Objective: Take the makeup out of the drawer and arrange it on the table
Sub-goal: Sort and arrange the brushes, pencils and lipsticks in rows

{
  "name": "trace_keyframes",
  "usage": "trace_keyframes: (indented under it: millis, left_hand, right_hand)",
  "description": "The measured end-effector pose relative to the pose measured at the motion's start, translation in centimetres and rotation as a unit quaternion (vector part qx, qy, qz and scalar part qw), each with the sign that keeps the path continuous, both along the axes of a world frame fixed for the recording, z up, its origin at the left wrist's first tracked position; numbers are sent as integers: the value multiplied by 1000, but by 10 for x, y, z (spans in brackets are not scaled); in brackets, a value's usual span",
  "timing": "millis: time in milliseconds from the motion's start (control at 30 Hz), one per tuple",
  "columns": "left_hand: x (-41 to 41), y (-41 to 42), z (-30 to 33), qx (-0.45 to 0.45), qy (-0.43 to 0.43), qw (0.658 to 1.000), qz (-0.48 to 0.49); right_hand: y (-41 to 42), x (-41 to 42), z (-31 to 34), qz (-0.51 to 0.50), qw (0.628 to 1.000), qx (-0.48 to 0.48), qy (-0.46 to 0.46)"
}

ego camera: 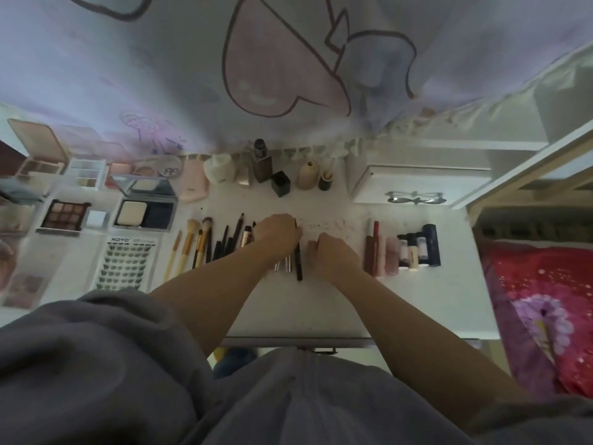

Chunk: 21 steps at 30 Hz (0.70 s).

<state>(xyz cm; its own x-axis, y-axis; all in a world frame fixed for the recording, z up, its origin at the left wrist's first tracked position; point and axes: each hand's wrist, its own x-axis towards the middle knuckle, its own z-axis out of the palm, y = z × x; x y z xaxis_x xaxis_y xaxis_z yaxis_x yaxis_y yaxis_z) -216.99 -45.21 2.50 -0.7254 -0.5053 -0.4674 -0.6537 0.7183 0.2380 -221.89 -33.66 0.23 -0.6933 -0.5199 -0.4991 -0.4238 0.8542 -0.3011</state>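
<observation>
My left hand (278, 233) rests palm-down on the white table (321, 303), fingers curled over the top of a thin black pencil (298, 263) that lies lengthwise. Silver tubes (284, 264) lie just left of the pencil, partly under my wrist. My right hand (332, 253) sits close beside the pencil on its right, fingers bent; whether it holds anything is hidden. Brushes (192, 244) and dark pencils (229, 240) lie in a row to the left. Lipsticks and small bottles (402, 250) are lined up to the right.
Palettes (64, 215) and compacts (144, 211) fill the left side, with a lash sheet (126, 263) in front. Bottles (266, 173) stand along the back under a printed curtain. A white box (414, 184) sits back right. The drawer edge (298, 342) is below; a bed (539, 303) lies right.
</observation>
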Motion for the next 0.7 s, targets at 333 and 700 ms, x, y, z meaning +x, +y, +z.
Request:
trace_keyframes:
  millis: [333, 700]
  left_hand:
    - [-8, 0, -7, -62, 13, 997, -37]
    - [-68, 121, -35, 31, 70, 997, -27]
  right_hand:
    - [25, -33, 12, 5, 999, -12, 44]
    - [56, -116, 16, -12, 999, 17, 24]
